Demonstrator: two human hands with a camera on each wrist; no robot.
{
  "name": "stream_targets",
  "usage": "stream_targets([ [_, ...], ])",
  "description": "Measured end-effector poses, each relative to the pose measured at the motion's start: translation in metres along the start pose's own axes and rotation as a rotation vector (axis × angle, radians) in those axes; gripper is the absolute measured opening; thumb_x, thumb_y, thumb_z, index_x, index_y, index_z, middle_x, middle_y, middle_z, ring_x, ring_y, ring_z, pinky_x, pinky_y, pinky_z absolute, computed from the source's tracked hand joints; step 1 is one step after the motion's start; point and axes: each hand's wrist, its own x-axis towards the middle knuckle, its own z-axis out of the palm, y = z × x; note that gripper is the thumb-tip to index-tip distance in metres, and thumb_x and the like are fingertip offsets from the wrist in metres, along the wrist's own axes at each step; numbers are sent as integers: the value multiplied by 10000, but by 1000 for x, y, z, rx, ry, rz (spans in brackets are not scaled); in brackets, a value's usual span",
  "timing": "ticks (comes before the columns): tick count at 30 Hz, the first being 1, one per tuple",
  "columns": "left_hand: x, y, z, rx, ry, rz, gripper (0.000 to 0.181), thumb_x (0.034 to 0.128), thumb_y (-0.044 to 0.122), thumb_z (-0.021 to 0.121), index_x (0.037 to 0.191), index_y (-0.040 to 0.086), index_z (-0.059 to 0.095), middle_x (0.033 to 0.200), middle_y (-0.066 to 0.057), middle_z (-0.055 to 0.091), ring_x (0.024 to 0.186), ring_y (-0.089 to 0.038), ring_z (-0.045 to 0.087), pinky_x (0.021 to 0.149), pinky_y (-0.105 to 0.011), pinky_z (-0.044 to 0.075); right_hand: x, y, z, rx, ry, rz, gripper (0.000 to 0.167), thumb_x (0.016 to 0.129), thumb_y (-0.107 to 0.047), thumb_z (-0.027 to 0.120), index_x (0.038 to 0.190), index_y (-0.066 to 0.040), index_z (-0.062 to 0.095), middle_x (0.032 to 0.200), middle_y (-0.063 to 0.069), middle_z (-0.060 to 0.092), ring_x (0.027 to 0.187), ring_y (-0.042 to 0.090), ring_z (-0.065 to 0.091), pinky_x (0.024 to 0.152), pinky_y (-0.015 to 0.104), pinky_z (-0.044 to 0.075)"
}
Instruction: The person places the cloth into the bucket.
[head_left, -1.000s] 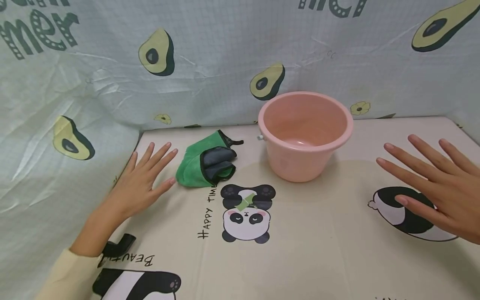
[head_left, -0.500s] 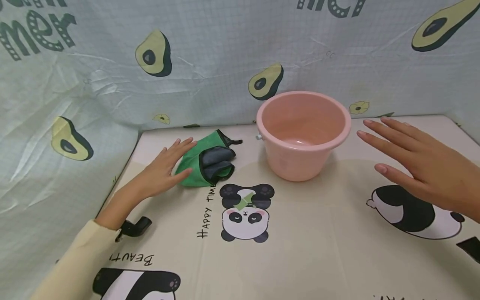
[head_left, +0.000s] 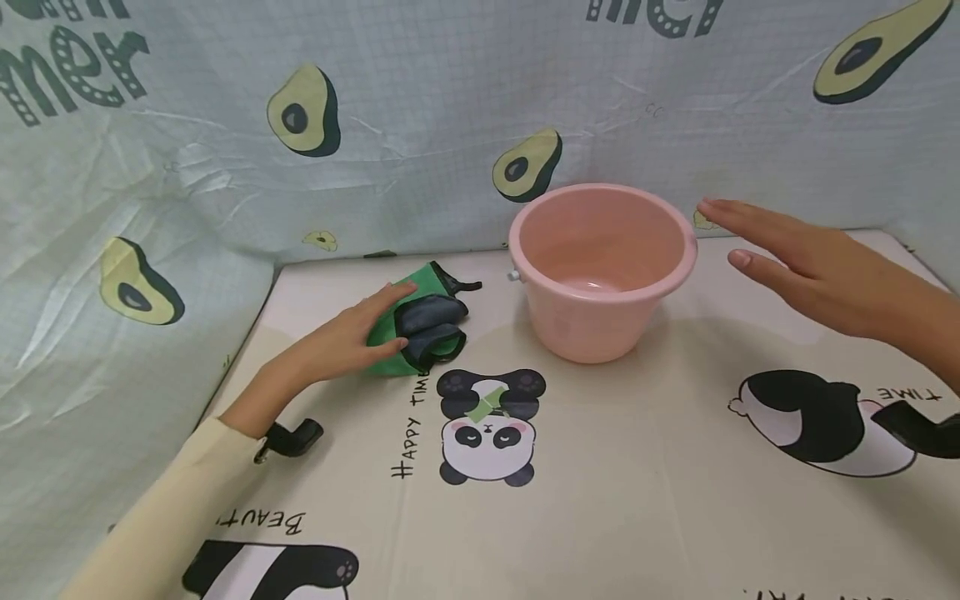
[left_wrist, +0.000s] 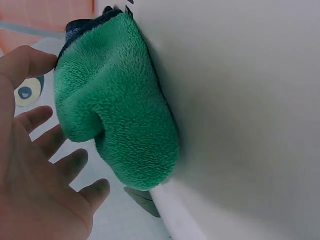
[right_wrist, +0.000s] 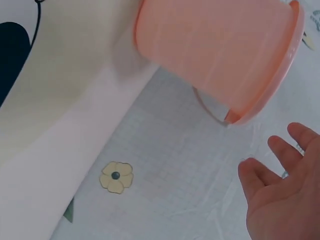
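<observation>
a left hand (head_left: 337, 342) hung at a green cloth (head_left: 438, 312), a right hand (head_left: 832, 271) beside a pink bucket (head_left: 592, 325).
the left fingers were loose and apart, hiding part of the cloth, which lay on the table (head_left: 600, 517) left of the bucket; whether they touched it was hard to tell. the right hand was unfolded, thumb away from the fingers, near the bucket's rim; the head view hid some fingertips behind others. the right wrist view cut off the bucket's base and side. "happy time" (head_left: 407, 433) ran beside a printed panda (head_left: 487, 427); upside-down "beauti" (head_left: 262, 522) broke off at the sleeve (head_left: 180, 492). the wall sheet (head_left: 420, 75) showed "mer" (head_left: 78, 71), other letters cropped above.
</observation>
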Motion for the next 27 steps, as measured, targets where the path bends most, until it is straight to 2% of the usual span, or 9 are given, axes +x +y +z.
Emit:
stream_targets([
  [4,4,-7,2,-29,-43,-10,792,998,316,659,1627,135,214,1664,-182,227,1510,-417,246,1184,-613,253,13,5,-5,72,-45,65,559,1103,-327,420,1592,-493,205,1680,17,241,1487,464,273,1094,768,210],
  [8,9,-16,6,-54,-85,0,805,987,316,684,1614,74,240,1681,-192,156,1532,-427,161,1194,-628,205,27,7,-7,136,-101,121,542,1092,-395,430,1579,-514,223,1674,15,256,1475,475,286,1048,797,230],
  [11,13,-22,9,-61,-99,-3,818,977,322,700,1607,54,252,1686,-212,89,1539,-459,44,1198,-660,125,35,8,-6,222,-138,141,555,1079,-412,460,1589,-473,250,1668,3,272,1479,437,303,1045,791,249],
  [14,15,-27,13,-69,-109,-38,837,974,330,703,1613,61,233,1683,-236,47,1521,-509,-52,1179,-706,55,44,10,-3,292,-159,136,574,1068,-394,499,1600,-411,283,1657,18,298,1474,409,321,1054,776,267],
  [19,15,-29,17,-99,-171,-82,840,999,371,657,1635,107,177,1693,-207,8,1507,-499,-167,1146,-753,17,50,15,7,335,-151,108,653,1036,-294,596,1612,-334,291,1664,28,273,1493,364,278,1077,735,299],
  [20,15,-29,17,-96,-186,-86,836,1006,385,641,1639,119,164,1697,-193,6,1509,-485,-179,1146,-753,16,50,16,9,343,-142,102,670,1028,-272,612,1614,-320,291,1667,19,264,1498,350,270,1085,717,308],
  [23,13,-28,14,-87,-227,-94,816,1028,407,581,1648,146,118,1703,-165,-29,1510,-449,-216,1146,-751,1,50,19,15,362,-116,80,684,1021,-234,627,1615,-299,294,1676,-33,235,1508,318,261,1147,395,395],
  [27,10,-26,9,-131,-280,-119,745,1047,330,467,1655,169,67,1703,-142,-86,1504,-406,-267,1147,-741,-39,49,20,25,417,-84,88,665,1032,-242,606,1613,-332,294,1687,-95,181,1541,306,189,1172,434,345],
])
